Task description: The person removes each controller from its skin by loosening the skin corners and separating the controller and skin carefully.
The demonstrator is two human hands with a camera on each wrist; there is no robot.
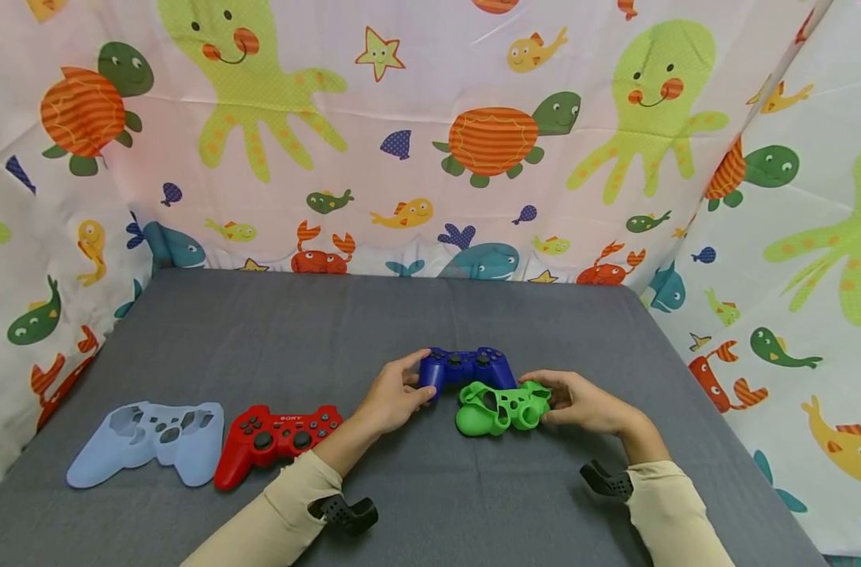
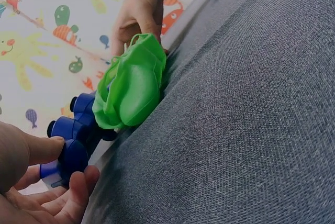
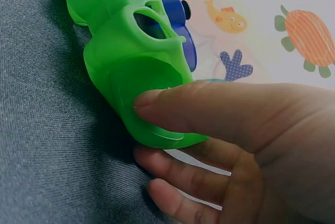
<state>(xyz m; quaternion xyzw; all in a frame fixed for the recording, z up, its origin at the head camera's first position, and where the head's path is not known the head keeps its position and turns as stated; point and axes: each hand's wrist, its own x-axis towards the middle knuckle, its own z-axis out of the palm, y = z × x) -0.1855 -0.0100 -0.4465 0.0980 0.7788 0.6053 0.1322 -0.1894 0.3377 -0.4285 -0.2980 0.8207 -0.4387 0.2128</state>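
Observation:
Near the middle of the table lies a blue game controller (image 1: 465, 367). My left hand (image 1: 396, 394) grips its left handle between thumb and fingers, as the left wrist view also shows. Just in front of the controller is a soft green silicone controller cover (image 1: 501, 409) with cut-out holes, overlapping the controller's near side. With thumb and fingers, my right hand (image 1: 579, 403) pinches the cover's right end. In the right wrist view the thumb presses inside the opening of the green cover (image 3: 131, 93), and the fingers lie beneath its edge.
To the left, a red controller (image 1: 277, 441) lies beside my left forearm. A pale blue silicone cover (image 1: 150, 442) rests next to it, close to its left side. The grey cloth-covered table (image 1: 317, 315) ends at a curtain (image 1: 416, 94) printed with sea animals.

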